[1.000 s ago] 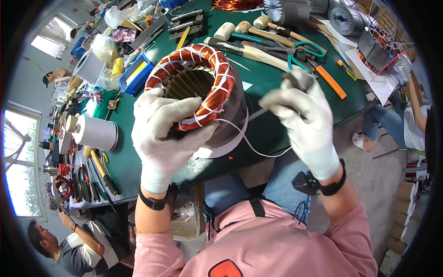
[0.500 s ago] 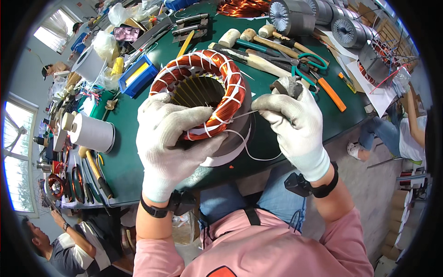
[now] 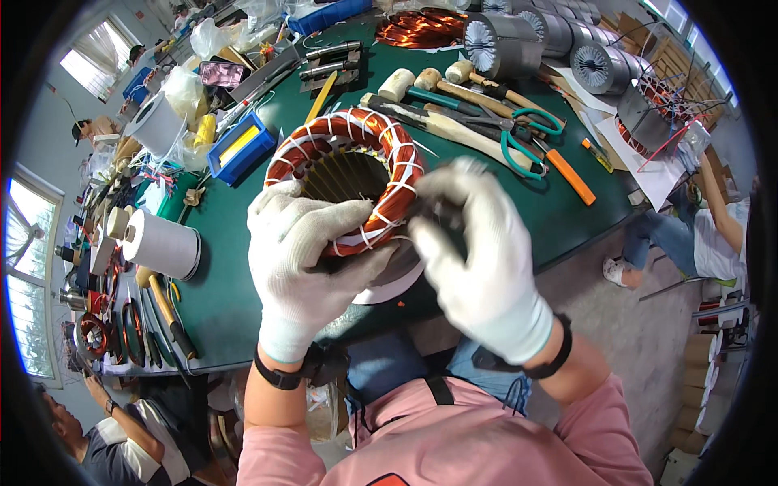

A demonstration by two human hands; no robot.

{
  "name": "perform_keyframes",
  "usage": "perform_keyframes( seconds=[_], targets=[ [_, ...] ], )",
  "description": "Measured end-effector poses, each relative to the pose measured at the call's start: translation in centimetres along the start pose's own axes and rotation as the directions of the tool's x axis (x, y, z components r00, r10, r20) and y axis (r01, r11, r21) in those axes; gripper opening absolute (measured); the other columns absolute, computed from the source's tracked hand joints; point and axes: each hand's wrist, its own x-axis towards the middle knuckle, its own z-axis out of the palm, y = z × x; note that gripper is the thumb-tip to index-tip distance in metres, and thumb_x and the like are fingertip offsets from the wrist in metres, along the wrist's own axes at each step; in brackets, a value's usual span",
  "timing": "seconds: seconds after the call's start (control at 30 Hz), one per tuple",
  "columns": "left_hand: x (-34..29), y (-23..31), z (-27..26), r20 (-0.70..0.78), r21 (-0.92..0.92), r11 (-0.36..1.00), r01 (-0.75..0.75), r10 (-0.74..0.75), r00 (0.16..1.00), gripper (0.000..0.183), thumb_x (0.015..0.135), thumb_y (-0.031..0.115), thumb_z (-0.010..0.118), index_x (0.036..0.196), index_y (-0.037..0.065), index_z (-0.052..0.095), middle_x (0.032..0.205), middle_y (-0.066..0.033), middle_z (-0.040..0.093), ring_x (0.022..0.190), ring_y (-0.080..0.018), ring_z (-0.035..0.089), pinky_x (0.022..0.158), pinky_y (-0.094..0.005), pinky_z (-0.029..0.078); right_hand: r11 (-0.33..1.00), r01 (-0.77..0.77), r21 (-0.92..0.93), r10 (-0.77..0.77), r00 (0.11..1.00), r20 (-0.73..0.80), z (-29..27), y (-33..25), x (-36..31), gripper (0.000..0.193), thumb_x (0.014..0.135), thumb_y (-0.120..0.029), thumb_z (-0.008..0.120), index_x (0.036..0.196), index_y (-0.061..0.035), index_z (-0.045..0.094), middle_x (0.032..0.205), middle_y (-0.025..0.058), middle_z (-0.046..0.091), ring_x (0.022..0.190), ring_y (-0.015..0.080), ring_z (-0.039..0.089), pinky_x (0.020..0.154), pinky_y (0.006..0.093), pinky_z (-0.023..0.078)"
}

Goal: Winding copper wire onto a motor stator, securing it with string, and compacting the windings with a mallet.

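Note:
A motor stator [image 3: 344,176] stands upright in front of me, its bore lined with yellowish strips. Around its top runs a ring of copper winding [image 3: 288,158] bound with white cord. My left hand [image 3: 296,251], in a white knit glove, is closed over the near left side of that ring, fingers on top and thumb below. Close against the ring's right side is my gloved right hand [image 3: 482,251], smeared by motion. Something dark shows between its thumb and fingers, too blurred to name. Whether its fingers grip the cord cannot be made out.
Wooden-handled mallets [image 3: 442,85], green-handled scissors [image 3: 523,146] and an orange-handled tool [image 3: 570,176] lie beyond the stator. A blue tray [image 3: 243,154] and a white cord spool [image 3: 162,245] stand left. Several metal stators [image 3: 506,49] line the back right. Other people sit at both sides.
My right hand has moved left to the winding's edge; before, it stood apart, pinching a taut white cord and holding a grey lump. The left hand keeps its grip.

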Motion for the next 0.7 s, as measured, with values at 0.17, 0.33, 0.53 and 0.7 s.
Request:
perform_keyframes(
  seconds=[0.17,0.33,0.53,0.7],
  targets=[
    [0.1,0.0,-0.1,-0.003,0.009,1.000,-0.010,0.010,1.000,0.040,0.062,0.021,0.093,0.097,0.013,0.076,0.088,0.0002,0.073,0.083,-0.0204,0.066,0.102,-0.0443,0.046,0.994,0.094,0.060,-0.090,0.994,-0.064,0.4,-0.6,-1.4,0.051,0.080,-0.011,0.080,0.127,-0.0027,0.064,0.113,0.0160,0.066,0.103,0.0353,0.063,0.094,0.0446,0.050],
    [0.0,0.2,0.1,-0.023,0.004,1.000,0.003,-0.003,1.000,0.038,0.062,0.021,0.091,0.096,0.012,0.075,0.086,-0.0010,0.072,0.083,-0.0220,0.066,0.102,-0.0434,0.045,0.861,0.506,-0.048,-0.506,0.845,-0.172,1.7,1.1,2.5,0.031,0.063,-0.018,0.084,0.092,-0.0150,0.073,0.101,0.0078,0.065,0.095,0.0279,0.064,0.074,0.0409,0.052],
    [0.3,0.5,0.2,-0.049,0.042,0.999,-0.004,0.007,0.999,0.038,0.063,0.019,0.094,0.095,0.012,0.075,0.084,-0.0006,0.070,0.081,-0.0208,0.067,0.102,-0.0439,0.047,0.572,0.159,0.805,-0.422,0.898,0.123,4.2,-7.3,-4.4,0.007,0.088,-0.012,0.066,0.095,-0.0105,0.065,0.108,0.0077,0.063,0.096,0.0307,0.063,0.082,0.0432,0.050],
    [0.1,0.8,0.0,-0.066,0.019,1.000,0.021,-0.019,0.998,0.037,0.063,0.016,0.094,0.095,0.014,0.075,0.084,-0.0002,0.070,0.082,-0.0203,0.067,0.102,-0.0438,0.046,0.223,-0.355,0.908,-0.569,0.709,0.417,3.4,-10.0,-7.7,0.016,0.095,-0.023,0.073,0.108,-0.0138,0.075,0.109,0.0094,0.070,0.107,0.0245,0.068,0.093,0.0368,0.052]
  ],
)
